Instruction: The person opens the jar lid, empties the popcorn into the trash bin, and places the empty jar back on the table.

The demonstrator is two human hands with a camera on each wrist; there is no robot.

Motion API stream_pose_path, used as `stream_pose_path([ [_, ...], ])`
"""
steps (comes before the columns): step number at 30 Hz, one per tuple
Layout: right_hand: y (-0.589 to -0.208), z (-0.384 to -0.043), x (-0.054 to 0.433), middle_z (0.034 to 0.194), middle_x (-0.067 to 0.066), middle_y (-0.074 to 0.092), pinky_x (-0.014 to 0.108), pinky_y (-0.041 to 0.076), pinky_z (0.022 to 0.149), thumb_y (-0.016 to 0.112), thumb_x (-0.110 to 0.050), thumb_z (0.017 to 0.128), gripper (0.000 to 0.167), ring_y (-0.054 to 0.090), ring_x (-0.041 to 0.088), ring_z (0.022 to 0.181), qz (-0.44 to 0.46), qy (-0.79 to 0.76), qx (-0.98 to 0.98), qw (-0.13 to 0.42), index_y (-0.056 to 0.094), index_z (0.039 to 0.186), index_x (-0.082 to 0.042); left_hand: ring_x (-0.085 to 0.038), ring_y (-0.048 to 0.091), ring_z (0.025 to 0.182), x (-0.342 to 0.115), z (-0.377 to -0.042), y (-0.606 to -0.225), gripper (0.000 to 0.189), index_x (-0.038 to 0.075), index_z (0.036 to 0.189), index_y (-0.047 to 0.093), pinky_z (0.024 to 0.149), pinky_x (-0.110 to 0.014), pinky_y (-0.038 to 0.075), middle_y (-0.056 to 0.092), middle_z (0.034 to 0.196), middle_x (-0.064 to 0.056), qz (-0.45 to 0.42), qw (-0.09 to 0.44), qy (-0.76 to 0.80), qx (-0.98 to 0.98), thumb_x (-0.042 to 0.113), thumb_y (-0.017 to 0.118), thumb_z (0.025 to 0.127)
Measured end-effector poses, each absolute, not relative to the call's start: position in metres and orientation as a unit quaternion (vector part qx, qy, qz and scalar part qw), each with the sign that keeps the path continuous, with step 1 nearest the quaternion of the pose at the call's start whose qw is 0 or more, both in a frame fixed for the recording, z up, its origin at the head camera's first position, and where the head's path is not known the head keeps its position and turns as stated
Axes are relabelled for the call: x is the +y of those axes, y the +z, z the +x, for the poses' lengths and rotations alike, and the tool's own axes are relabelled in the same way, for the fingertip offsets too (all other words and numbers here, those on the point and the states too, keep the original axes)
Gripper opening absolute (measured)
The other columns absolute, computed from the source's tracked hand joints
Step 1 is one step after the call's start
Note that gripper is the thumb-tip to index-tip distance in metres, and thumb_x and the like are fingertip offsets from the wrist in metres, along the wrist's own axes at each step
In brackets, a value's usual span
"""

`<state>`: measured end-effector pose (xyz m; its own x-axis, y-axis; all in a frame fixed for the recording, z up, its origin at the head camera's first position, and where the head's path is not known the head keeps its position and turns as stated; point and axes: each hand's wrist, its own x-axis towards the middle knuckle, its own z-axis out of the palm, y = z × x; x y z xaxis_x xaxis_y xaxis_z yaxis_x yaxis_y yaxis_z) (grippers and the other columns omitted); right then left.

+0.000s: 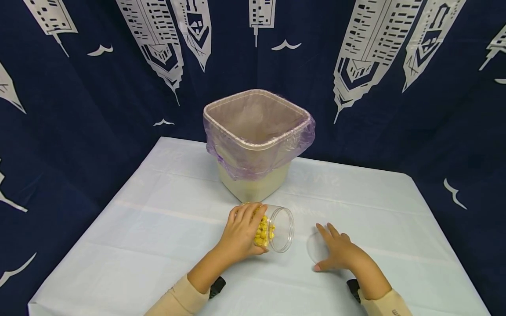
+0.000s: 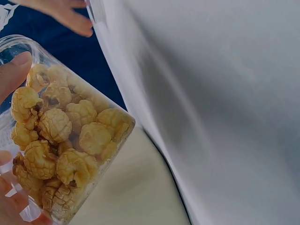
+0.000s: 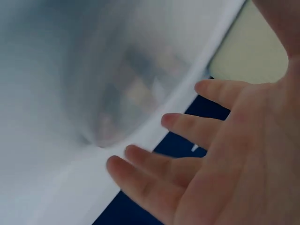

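Note:
Tipped over on its side, a clear plastic jar [image 1: 281,228] is gripped by my left hand [image 1: 239,230], its open mouth facing right. Yellow popcorn [image 2: 56,124] fills the base end of the jar, and in the left wrist view the thumb and fingers wrap round the wall. To the right, a round clear lid [image 1: 315,248] lies on the white table. Over that lid is my right hand [image 1: 341,252], its fingers spread and the thumb near the lid's front edge. The right wrist view shows the lid [image 3: 131,98] blurred, just beyond the fingertips.
Behind the jar stands a cream bin [image 1: 254,188] with a purple plastic liner [image 1: 253,164] folded over its rim. A white cloth covers the table [image 1: 158,210]. Dark blue fabric [image 1: 245,61] with white building prints hangs behind the table.

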<state>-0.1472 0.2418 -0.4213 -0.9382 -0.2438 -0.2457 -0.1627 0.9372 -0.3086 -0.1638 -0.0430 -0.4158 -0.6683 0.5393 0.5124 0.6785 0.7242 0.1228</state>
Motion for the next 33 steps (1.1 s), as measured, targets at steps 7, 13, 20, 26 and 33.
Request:
stream_pose_path([
  [7,-0.383,-0.167,0.237,0.137,0.029,0.027,0.060,0.028,0.091,0.055,-0.037,0.088,0.071,0.030,0.048,0.120,-0.159,-0.230,0.959,0.051,0.024,0.138,0.003,-0.030,0.036,0.116,-0.042,-0.164,-0.416,0.107,0.007,0.129,0.037,0.094,-0.047,0.027,0.040,0.127,-0.013,-0.339,0.234,-0.157,-0.897,0.047,0.085,0.043],
  [13,-0.342,-0.184,0.226,0.132,0.023,0.039,0.051,0.040,0.086,0.045,-0.030,0.094,0.055,0.045,0.040,0.112,-0.161,-0.346,0.923,-0.050,0.028,0.137,0.000,-0.030,0.035,0.116,-0.042,-0.164,-0.416,0.106,0.007,0.130,0.036,0.094,-0.046,0.027,0.039,0.127,-0.013,-0.339,0.231,-0.155,-0.899,0.047,0.085,0.044],
  [20,-0.306,-0.202,0.212,0.131,0.024,0.038,0.029,0.044,0.085,0.041,-0.019,0.096,0.050,0.047,0.032,0.111,-0.171,-0.547,0.818,-0.057,0.024,0.137,0.005,-0.029,0.035,0.116,-0.043,-0.164,-0.415,0.106,0.008,0.130,0.035,0.094,-0.046,0.027,0.040,0.127,-0.011,-0.336,0.230,-0.146,-0.902,0.050,0.083,0.045],
  [26,-0.284,-0.218,0.202,0.133,0.025,0.035,0.026,0.043,0.086,0.042,-0.022,0.096,0.055,0.048,0.022,0.109,-0.159,-0.604,0.779,-0.054,0.020,0.138,0.007,-0.029,0.035,0.117,-0.043,-0.163,-0.415,0.106,0.008,0.130,0.036,0.094,-0.046,0.027,0.039,0.127,-0.012,-0.338,0.230,-0.149,-0.901,0.050,0.083,0.045],
  [33,-0.265,-0.237,0.192,0.137,0.024,0.030,0.031,0.040,0.091,0.042,-0.024,0.096,0.058,0.040,0.034,0.118,-0.137,-0.638,0.757,-0.034,0.016,0.140,0.004,-0.029,0.034,0.117,-0.042,-0.162,-0.414,0.106,0.008,0.131,0.035,0.095,-0.046,0.027,0.038,0.128,-0.011,-0.336,0.225,-0.145,-0.903,0.051,0.083,0.046],
])
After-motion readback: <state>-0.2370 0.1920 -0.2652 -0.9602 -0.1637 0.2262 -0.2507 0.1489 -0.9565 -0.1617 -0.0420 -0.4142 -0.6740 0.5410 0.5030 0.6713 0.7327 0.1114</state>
